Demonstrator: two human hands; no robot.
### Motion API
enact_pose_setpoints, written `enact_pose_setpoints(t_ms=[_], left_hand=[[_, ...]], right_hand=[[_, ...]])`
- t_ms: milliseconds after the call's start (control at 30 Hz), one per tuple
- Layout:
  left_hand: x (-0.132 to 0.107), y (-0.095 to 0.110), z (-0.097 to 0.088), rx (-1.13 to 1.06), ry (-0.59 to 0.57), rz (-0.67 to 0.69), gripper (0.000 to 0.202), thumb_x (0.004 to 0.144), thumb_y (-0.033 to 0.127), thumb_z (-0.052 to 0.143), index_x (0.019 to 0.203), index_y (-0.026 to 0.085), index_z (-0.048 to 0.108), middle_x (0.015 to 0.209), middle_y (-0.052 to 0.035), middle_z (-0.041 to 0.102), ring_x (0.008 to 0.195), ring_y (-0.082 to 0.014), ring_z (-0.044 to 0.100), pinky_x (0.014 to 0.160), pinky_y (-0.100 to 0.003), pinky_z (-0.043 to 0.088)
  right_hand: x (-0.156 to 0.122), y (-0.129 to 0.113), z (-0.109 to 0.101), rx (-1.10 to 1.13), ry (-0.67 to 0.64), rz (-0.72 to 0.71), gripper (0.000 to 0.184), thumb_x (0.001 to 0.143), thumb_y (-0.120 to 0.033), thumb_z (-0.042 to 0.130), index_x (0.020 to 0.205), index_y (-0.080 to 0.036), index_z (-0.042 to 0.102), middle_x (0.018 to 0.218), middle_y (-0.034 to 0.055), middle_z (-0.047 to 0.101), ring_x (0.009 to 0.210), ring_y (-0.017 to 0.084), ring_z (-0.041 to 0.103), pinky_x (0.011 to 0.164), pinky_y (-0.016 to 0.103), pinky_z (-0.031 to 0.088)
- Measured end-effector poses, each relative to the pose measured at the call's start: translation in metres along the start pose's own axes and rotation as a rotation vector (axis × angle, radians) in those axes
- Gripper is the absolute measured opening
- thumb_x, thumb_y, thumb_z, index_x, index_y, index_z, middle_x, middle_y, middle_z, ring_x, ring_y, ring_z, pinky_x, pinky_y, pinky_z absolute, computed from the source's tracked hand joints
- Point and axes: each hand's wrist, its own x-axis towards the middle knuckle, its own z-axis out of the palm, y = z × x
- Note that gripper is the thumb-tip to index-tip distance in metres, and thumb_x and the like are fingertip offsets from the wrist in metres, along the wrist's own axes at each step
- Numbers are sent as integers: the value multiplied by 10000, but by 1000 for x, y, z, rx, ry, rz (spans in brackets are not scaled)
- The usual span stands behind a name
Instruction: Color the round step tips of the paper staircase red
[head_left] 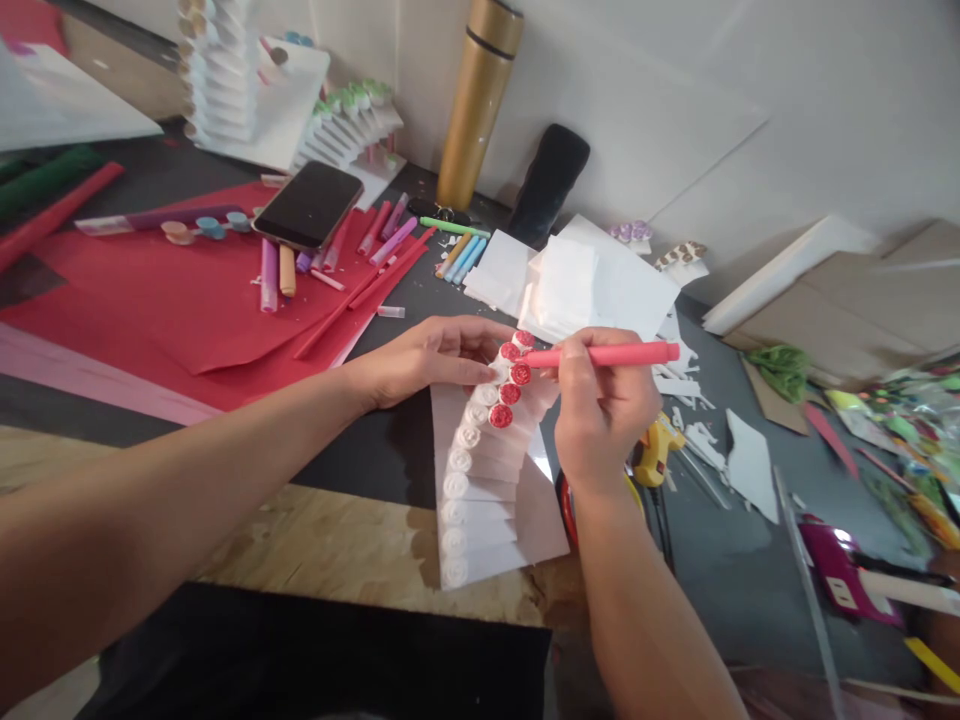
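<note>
A white paper piece [487, 485] with stepped folds and rows of small rosettes [469, 437] stands on a white card over the table's front edge. Several rosettes at its far end are red; the rest along the near end are white. My left hand [420, 360] grips the far end, thumb and fingers on either side of the rosettes. In my right hand [604, 410] is a pinkish-red felt-tip marker [630, 354], its tip at the red rosettes. The contact point itself is too small to make out.
A phone [309, 205] and loose markers lie on red paper [172, 300] at left. Behind stand a gold bottle [480, 100] and a black case [551, 180]. White card sheets [566, 285], scraps and a yellow glue gun [658, 450] lie right of the hands.
</note>
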Motion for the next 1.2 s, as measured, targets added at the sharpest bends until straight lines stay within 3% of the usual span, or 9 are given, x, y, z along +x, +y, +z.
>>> enact_pose_setpoints(t_ms=[233,533,1200], left_hand=[[1,-1,-1,22,15,14,473,821,195,714,1285,164,628,1077,-105,705,1109,-248,645,938,-371,502],[1,-2,-2,25,6,19,467,829,203,708,1289,183,630,1076,-97,707,1091,-233,650,926,-352,506],[2,0,-1,47,24,16,483,814,200,713,1288,161,630,1028,-96,715,1050,-237,664,884,-353,523]], right_hand=[[0,-8,0,-94,6,-135,71,905,-254,573,854,-216,604,709,-46,598,618,85,575,609,259,459],[0,-6,0,-158,-4,-204,36,897,-217,579,865,-222,595,744,-41,618,650,82,564,640,256,476],[-1,-4,-1,-177,-10,-224,31,904,-235,563,889,-227,588,748,-36,597,678,102,569,655,282,479]])
